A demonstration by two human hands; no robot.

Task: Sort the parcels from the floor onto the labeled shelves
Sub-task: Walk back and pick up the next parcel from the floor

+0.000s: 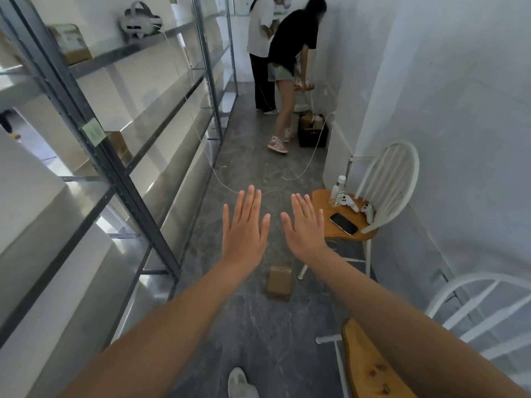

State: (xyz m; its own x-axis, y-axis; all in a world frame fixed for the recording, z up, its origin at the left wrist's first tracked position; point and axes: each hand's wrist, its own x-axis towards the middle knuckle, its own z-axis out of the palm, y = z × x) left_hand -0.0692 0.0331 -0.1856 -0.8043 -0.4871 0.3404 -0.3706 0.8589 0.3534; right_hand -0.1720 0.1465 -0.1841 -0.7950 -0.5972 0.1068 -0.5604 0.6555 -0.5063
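A small brown cardboard parcel point(279, 283) lies on the grey floor between my forearms. My left hand point(245, 228) and my right hand point(304, 227) are stretched out flat above the floor, fingers apart, holding nothing. The metal shelves point(120, 179) run along the left wall, with a green label point(93, 131) stuck on an upright. One parcel point(70, 43) sits on an upper shelf and another point(119, 146) on a lower one. A black crate point(312, 135) with more parcels stands far down the aisle.
Two white chairs with wooden seats point(344, 222) point(370, 366) stand on the right; the farther one carries a phone, a bottle and two controllers. A white cable point(244, 191) crosses the floor. Two people point(284, 61) stand at the aisle's far end. A headset point(140, 21) rests on the top shelf.
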